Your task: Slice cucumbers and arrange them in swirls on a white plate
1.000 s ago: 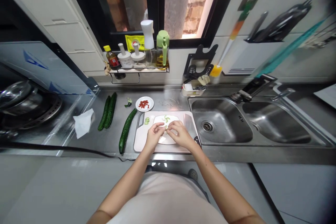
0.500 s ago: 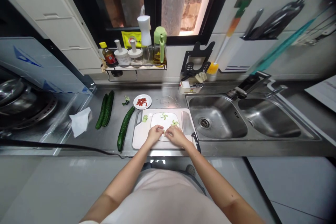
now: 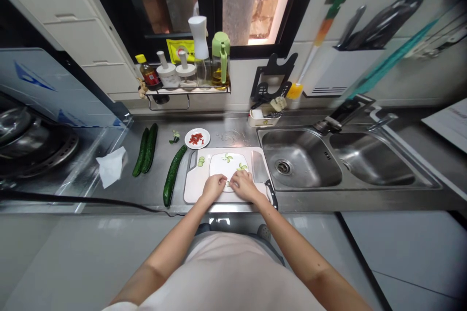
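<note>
My left hand (image 3: 215, 187) and my right hand (image 3: 243, 186) meet over the front part of a white plate (image 3: 218, 165). Their fingers pinch close together around a small cucumber slice (image 3: 228, 183), mostly hidden by the fingertips. On the plate, pale green slices fan out in a pinwheel (image 3: 227, 158) at the back and another pinwheel (image 3: 242, 167) at the right. Under the plate lies a cutting board (image 3: 193, 192). A few stacked cucumber slices (image 3: 201, 161) rest on its left side, and a knife (image 3: 260, 169) with a black handle lies along its right.
Left of the board lies a whole cucumber (image 3: 174, 175), with two more cucumbers (image 3: 149, 150) beyond. A small dish (image 3: 199, 145) of red pieces stands behind the board, near cucumber scraps (image 3: 175, 136). At right is a double sink (image 3: 302, 158); a condiment rack (image 3: 189, 91) hangs behind.
The fingertips have shifted slightly over the plate's front part, still close together. The whole view has moved a little; the pinwheels and the other things stay in place.
</note>
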Action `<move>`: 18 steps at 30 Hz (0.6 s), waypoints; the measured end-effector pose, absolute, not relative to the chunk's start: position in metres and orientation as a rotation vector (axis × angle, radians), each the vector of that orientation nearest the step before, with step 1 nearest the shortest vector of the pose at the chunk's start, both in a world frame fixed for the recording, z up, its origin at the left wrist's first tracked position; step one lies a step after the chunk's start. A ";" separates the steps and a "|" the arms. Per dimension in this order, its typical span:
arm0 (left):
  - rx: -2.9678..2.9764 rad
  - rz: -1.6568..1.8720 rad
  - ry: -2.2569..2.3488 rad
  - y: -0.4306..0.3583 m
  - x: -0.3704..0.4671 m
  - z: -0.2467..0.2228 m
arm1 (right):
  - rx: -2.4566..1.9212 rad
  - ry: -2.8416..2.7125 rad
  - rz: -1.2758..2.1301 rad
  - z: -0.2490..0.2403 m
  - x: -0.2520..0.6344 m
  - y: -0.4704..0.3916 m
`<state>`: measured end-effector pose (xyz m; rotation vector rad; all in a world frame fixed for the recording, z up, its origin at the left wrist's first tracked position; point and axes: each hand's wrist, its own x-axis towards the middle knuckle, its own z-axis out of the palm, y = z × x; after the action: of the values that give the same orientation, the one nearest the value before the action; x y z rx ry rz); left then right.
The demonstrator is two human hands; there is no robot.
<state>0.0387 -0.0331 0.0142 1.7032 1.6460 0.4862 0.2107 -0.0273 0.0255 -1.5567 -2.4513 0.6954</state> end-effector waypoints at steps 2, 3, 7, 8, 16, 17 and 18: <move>1.771 0.422 1.654 -0.034 0.038 0.017 | -1.544 -2.478 0.694 0.025 0.211 -0.027; 1.798 0.394 1.667 -0.035 0.038 0.017 | -1.534 -2.490 0.693 0.025 0.212 -0.026; 1.870 0.315 1.712 -0.040 0.038 0.017 | -1.502 -2.515 0.674 0.023 0.213 -0.026; 1.884 0.302 1.718 -0.041 0.039 0.017 | -1.500 -2.517 0.663 0.023 0.213 -0.025; 1.974 0.273 1.718 -0.045 0.038 0.018 | -1.461 -2.564 0.625 0.023 0.214 -0.023; 1.983 0.272 1.718 -0.045 0.038 0.018 | -1.455 -2.573 0.626 0.023 0.214 -0.023; 1.992 0.271 1.716 -0.045 0.038 0.018 | -1.450 -2.581 0.627 0.023 0.214 -0.022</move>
<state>0.0379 -0.0454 0.0177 1.9919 1.7158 0.2711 0.2140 -0.0224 0.0232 -1.4495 -2.5814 0.6265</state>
